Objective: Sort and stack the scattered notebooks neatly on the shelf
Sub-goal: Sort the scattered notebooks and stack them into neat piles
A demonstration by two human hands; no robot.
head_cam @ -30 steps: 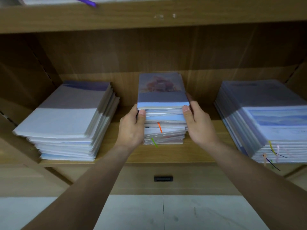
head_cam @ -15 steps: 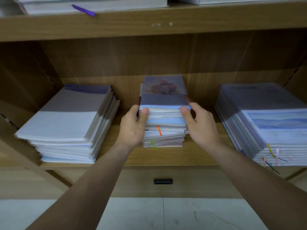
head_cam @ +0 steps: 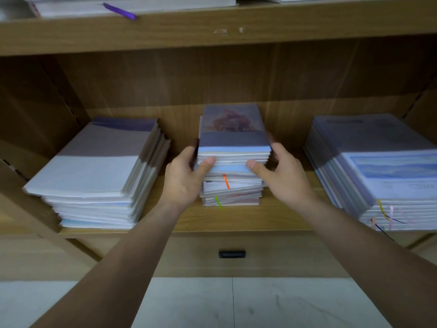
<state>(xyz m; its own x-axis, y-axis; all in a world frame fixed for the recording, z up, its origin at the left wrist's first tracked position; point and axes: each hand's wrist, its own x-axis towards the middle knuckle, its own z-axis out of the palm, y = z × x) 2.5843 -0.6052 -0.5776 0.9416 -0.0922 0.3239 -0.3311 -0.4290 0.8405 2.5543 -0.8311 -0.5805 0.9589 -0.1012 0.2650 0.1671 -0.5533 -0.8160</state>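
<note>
Centre of frame, on the lower wooden shelf board (head_cam: 236, 218): middle stack of blue-and-white paper notebooks (head_cam: 234, 153), 1 of 3 piles there. Left hand (head_cam: 185, 179) grips the stack's left side and right hand (head_cam: 282, 172) grips its right side. On both, the fingers are curled round the side edges and the thumbs press on the front edge, roughly a third of the way down. Fingers further back are blurred. Upper notebooks between the 2 hands sit square; the lower ones are skewed, corners sticking out. Thin orange ribbon (head_cam: 226, 181) and thin green ribbon (head_cam: 218, 203) hang out of the front.

Wide pile of white-and-lilac notebooks (head_cam: 94, 166) sits left of frame, apart from the left hand. Wide pile of blue-covered notebooks (head_cam: 378, 166) sits right of frame, with coloured ribbons at its front. Purple strip (head_cam: 119, 11) lies on the upper wooden shelf (head_cam: 283, 36), upper left. Small black slot handle (head_cam: 232, 254) is on the panel below.
</note>
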